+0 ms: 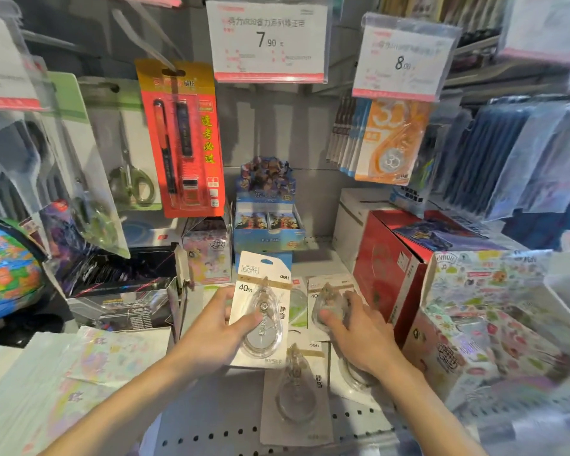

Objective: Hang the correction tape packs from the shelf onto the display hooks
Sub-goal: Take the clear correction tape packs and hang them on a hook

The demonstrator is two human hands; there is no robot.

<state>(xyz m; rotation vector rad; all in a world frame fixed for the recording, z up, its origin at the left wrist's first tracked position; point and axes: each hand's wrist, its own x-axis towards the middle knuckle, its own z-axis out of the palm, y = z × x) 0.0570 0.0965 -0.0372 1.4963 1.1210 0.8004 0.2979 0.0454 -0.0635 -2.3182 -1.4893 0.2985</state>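
Observation:
My left hand (216, 334) grips a white correction tape pack (264, 301) marked 40m and holds it upright just above the shelf. To its right, my right hand (352, 334) closes around a second correction tape pack (329, 291) that still rests on the shelf. A third pack (297, 390) lies flat on the grey perforated shelf (227, 432) below my hands. Another lies partly hidden under my right wrist. The empty display hook sits under the 7.90 price tag (270, 41), above and behind the packs.
A red pen pack (181, 139) and scissors (132, 179) hang at the left. Orange tape packs (392, 143) hang under the 8.00 tag. A red box (389, 268), a card box (267, 209), a globe (7, 268) and patterned boxes (491, 317) crowd the shelf.

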